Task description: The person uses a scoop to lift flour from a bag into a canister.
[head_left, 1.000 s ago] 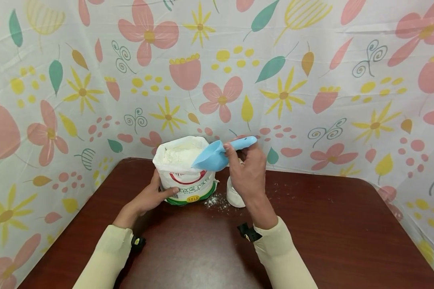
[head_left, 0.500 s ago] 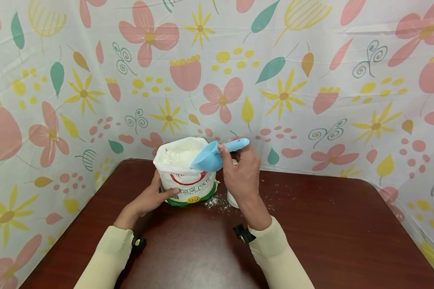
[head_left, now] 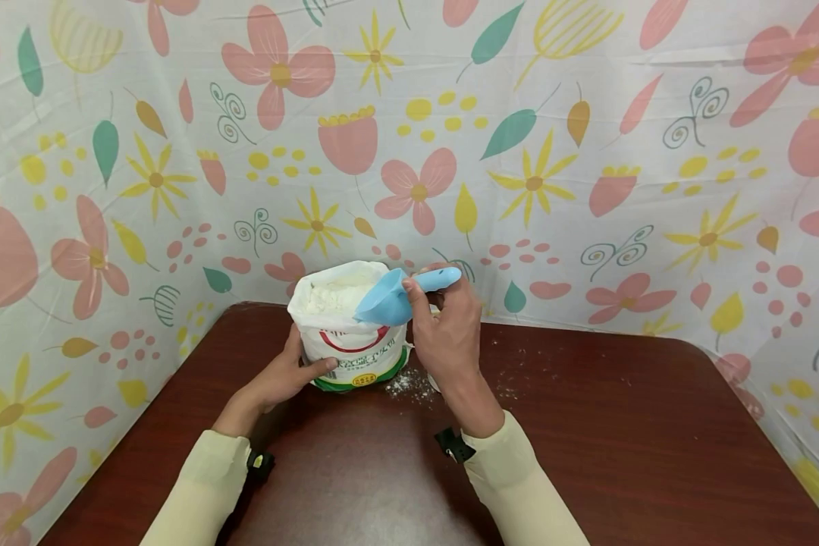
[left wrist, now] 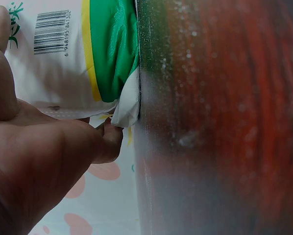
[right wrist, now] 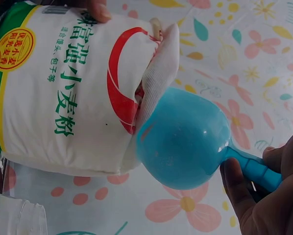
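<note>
An opened white flour bag (head_left: 355,353) with a green base stands on the table, its top folded back and white flour (head_left: 331,298) showing inside. My left hand (head_left: 276,379) grips the bag's left side, thumb on the front; the left wrist view shows fingers reaching behind its lower edge. My right hand (head_left: 447,326) holds a light blue scoop (right wrist: 185,142) by its handle. The scoop's front lip is at the bag's right rim, with its bowl tilted toward the flour. A clear jar (right wrist: 16,215) with a threaded neck stands just right of the bag, mostly hidden by my right hand in the head view.
Spilled flour (head_left: 409,385) dusts the dark brown table (head_left: 621,432) beside the bag, with fainter specks farther right. A flower-printed curtain (head_left: 416,114) closes off the back and both sides.
My right hand and the scoop have moved left and slightly down, bringing the scoop farther over the bag's rim. The jar is now more covered by the hand. My left hand stays put.
</note>
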Demonstrator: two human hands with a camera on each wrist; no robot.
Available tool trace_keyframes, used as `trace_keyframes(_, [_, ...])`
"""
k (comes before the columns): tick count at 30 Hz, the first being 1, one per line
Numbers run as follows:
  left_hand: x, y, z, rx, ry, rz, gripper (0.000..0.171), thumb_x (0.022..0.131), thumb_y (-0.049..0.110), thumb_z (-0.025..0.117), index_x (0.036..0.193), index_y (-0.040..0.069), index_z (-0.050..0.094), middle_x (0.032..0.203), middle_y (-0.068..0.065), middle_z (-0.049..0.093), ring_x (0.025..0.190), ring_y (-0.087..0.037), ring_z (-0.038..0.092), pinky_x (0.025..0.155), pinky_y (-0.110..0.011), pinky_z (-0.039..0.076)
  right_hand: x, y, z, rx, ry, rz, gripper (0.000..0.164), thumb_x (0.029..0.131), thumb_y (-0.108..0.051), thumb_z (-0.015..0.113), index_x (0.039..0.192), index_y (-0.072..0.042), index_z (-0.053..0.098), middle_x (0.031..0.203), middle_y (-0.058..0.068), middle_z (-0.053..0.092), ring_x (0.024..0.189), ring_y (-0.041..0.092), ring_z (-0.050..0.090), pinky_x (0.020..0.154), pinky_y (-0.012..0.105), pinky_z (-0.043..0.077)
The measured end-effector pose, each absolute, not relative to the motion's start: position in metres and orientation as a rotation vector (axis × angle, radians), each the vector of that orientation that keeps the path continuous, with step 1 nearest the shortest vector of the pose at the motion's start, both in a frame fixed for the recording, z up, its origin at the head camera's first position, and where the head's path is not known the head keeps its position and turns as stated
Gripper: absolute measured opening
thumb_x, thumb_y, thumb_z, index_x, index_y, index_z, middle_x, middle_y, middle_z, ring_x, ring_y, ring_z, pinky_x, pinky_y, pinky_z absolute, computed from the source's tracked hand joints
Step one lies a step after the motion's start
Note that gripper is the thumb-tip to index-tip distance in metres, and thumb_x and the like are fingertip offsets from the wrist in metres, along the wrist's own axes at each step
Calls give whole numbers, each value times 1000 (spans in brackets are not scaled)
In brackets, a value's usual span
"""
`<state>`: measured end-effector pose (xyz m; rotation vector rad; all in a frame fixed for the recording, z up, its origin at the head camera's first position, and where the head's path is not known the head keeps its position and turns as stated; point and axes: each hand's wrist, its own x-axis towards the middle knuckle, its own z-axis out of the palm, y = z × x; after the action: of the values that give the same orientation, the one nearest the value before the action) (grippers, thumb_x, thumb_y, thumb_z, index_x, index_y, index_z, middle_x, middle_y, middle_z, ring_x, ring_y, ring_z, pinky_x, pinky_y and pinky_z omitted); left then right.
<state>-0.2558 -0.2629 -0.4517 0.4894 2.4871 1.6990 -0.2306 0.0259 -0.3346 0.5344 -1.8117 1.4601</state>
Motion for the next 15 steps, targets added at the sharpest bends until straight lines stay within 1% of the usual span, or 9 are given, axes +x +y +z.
trace_keyframes(6, [-256,-264,-452,500,2488,1699,100,102,30,74,162,40,-4,165,-4,20,155,-34,20,120,-69,24,-231,24,-335,541,-1805,1461,30,101,-19,76,114,5,65,104,14,66,97,23,74,85,43,62])
trace_keyframes(15, [-256,-263,-453,492,2485,1703,100,102,30,74,163,38,-4,166,-4,19,156,-33,19,121,-67,23,-231,16,-334,540,-1813,1439,27,101,-19,76,112,3,65,104,13,68,93,21,73,84,39,61])
